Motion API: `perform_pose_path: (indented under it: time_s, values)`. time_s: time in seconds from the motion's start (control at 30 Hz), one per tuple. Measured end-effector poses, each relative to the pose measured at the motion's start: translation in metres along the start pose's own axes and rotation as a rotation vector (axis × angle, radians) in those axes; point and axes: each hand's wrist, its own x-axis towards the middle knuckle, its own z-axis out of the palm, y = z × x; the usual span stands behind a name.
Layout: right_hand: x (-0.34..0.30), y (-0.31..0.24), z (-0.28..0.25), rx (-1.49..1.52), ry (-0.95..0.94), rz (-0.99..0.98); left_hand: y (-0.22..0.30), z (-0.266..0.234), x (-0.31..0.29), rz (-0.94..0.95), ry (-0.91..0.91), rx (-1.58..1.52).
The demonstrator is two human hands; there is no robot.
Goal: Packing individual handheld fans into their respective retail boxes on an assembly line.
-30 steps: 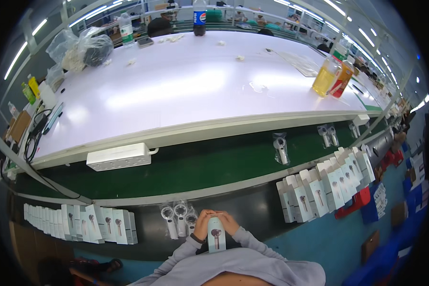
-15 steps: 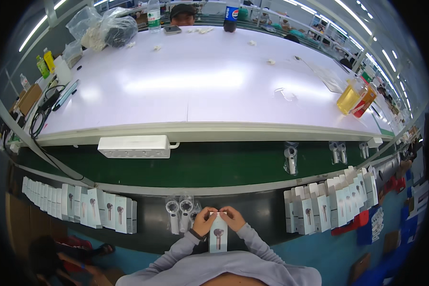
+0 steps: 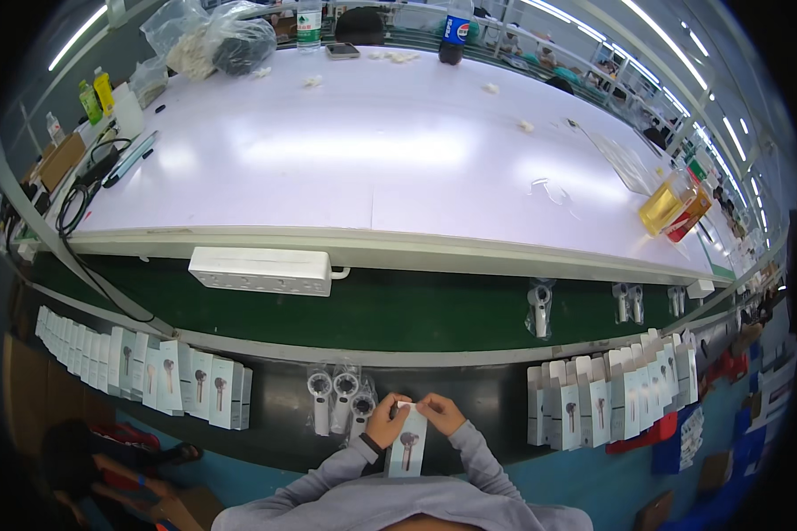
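A long dark ledge (image 3: 478,387) runs along the person's side of the workstation, and the pale box (image 3: 409,450) with a device pictured on its face is held at its near edge, upper end away from the body. The left hand (image 3: 386,420) pinches the box's upper left edge; the right hand (image 3: 442,413) has its fingertips drawn together at the upper right corner, too small to tell whether they grip it. Just left of the hands lie three bagged white devices (image 3: 321,389), and rows of similar boxes stand at both sides, the left row (image 3: 172,376) and the right row (image 3: 598,411). Beyond the ledge is a sunken green strip (image 3: 434,317) with more bagged devices on its right part, then a glossy white tabletop (image 3: 328,186), with a white power strip (image 3: 259,271) fixed along its front edge. Scattered over the top are clear plastic bags (image 3: 239,40), a phone (image 3: 343,51), a dark cola bottle (image 3: 454,40) and a bottle of yellow liquid (image 3: 661,211). Ceiling tubes (image 3: 78,38) light the room; the floor (image 3: 553,485) is blue, with a red bin (image 3: 648,434) on the right.
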Motion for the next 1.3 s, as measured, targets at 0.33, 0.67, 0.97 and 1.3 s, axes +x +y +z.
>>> perform_pose_path:
  time_s: [0.33, 0.67, 0.97, 1.3]
  values:
    - [-0.004, -0.004, 0.004, -0.048, 0.071, -0.075, 0.000, 0.008, -0.002, 0.061, 0.072, -0.029]
    - [-0.018, 0.023, 0.030, -0.187, 0.223, -0.234, -0.001, 0.002, -0.009, 0.164, 0.104, -0.061]
    - [-0.025, 0.026, 0.056, -0.225, 0.278, -0.306, -0.004, -0.008, -0.012, 0.220, 0.125, -0.107]
    - [-0.028, 0.036, 0.077, -0.054, 0.204, -0.270, -0.014, -0.024, -0.038, 0.152, 0.152, -0.138]
